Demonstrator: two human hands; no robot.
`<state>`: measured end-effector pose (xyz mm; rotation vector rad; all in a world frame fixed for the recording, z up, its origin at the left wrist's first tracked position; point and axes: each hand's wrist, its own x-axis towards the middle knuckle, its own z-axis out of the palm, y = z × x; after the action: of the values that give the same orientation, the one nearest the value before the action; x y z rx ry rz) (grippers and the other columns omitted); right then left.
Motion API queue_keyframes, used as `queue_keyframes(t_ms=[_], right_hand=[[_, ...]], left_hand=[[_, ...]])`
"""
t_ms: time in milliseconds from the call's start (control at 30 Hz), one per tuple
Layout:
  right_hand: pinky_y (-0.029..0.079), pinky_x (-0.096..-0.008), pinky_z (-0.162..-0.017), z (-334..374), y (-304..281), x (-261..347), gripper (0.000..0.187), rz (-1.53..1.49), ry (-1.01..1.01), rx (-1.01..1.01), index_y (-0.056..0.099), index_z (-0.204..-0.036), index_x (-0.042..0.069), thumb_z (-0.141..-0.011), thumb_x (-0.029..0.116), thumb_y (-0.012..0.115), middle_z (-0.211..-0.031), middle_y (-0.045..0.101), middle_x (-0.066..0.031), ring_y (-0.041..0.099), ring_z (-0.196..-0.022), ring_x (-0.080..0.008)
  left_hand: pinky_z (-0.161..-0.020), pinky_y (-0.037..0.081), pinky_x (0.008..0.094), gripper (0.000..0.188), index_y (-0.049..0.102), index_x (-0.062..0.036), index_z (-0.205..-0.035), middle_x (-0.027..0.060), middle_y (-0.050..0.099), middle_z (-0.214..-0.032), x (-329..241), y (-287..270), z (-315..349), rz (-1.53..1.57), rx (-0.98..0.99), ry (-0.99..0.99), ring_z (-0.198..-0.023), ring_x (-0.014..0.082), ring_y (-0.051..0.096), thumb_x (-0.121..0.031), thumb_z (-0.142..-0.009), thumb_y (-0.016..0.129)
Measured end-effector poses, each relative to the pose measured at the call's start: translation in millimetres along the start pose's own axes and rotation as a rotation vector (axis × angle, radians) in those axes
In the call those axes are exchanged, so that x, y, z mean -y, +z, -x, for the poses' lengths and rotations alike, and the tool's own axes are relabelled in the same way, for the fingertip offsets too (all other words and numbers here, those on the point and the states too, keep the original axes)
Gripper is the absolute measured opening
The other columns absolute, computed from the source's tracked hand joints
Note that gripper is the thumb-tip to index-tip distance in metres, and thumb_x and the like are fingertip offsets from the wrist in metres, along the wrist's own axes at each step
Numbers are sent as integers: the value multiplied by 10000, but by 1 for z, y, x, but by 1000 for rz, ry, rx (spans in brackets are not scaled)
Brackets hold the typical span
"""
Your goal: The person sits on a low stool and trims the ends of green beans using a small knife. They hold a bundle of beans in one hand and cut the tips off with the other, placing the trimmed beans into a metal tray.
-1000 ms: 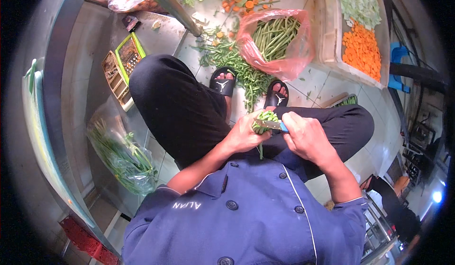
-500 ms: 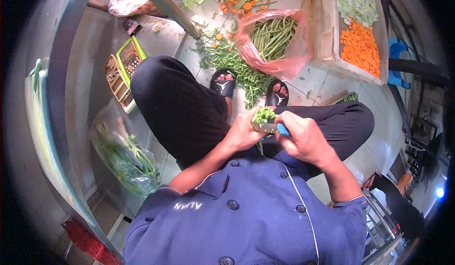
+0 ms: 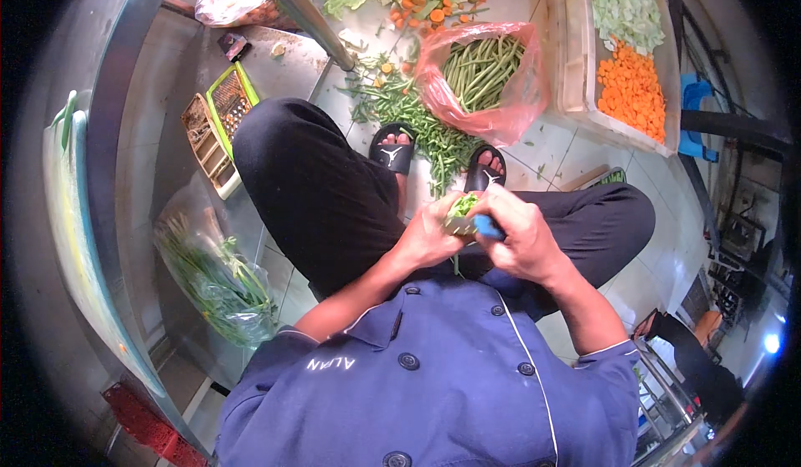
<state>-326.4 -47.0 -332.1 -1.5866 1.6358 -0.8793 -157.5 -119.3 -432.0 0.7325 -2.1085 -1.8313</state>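
My left hand [image 3: 428, 233] is closed around a bunch of green beans [image 3: 461, 207], its cut ends facing up. My right hand [image 3: 526, 232] grips the blue handle of a knife [image 3: 490, 227], and the blade lies across the bunch, close to my left fingers. Beyond my hands, a heap of cut green beans [image 3: 435, 137] is spread over the tiled floor around my sandals. A pink plastic bag [image 3: 530, 100] stands open behind it with long whole green beans [image 3: 482, 70] inside.
At the far right, a white crate [image 3: 576, 66] holds sliced carrots [image 3: 632, 85] and chopped cabbage [image 3: 626, 8]. Carrot scraps [image 3: 435, 4] lie at the top. To the left are a green-framed grater [image 3: 229, 100], a clear bag of leafy greens [image 3: 217, 271] and a metal post [image 3: 292, 8].
My right hand has moved slightly left with the knife, bringing the blade further across the bunch toward my left hand. My left hand stays nearly in place.
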Motion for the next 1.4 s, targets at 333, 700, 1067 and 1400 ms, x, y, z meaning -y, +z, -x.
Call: queue_keyframes(t_ms=[333, 700, 1067, 1400], right_hand=[[541, -476, -681, 14, -13, 3, 371, 420, 82, 139, 537, -1105, 34, -785, 115, 705, -1035, 579, -174, 657, -812, -379], [554, -489, -760, 4, -26, -22, 324, 176, 204, 17, 567, -1145, 24, -837, 101, 638, -1055, 632, -208, 649, -954, -424], [613, -429, -697, 25, 10, 0, 591, 111, 58, 15, 481, -1432, 83, -871, 185, 637, -1598, 355, -102, 693, -1012, -334], [463, -386, -979, 38, 1, 3, 333, -361, 13, -746, 588, -1235, -23, -1072, 245, 474, -1221, 544, -163, 578, -1128, -276]], left_hand=[[-875, 539, 420, 528, 609, -95, -1305, 183, 704, -1075, -9, -1, 1, 121, 35, -168, -1021, 373, 685, -145, -799, 749], [-712, 539, 389, 348, 622, -21, -1106, 151, 691, -850, -16, -4, 2, 103, -21, -56, -792, 297, 714, -102, -785, 729], [-800, 547, 321, 379, 640, 15, -1161, 80, 697, -1050, 5, -5, 0, 127, -19, -97, -920, 156, 664, -83, -823, 782], [-665, 499, 351, 380, 477, -37, -1150, 105, 527, -887, -71, -18, -21, 849, 5, -81, -738, 214, 573, -112, -825, 658]])
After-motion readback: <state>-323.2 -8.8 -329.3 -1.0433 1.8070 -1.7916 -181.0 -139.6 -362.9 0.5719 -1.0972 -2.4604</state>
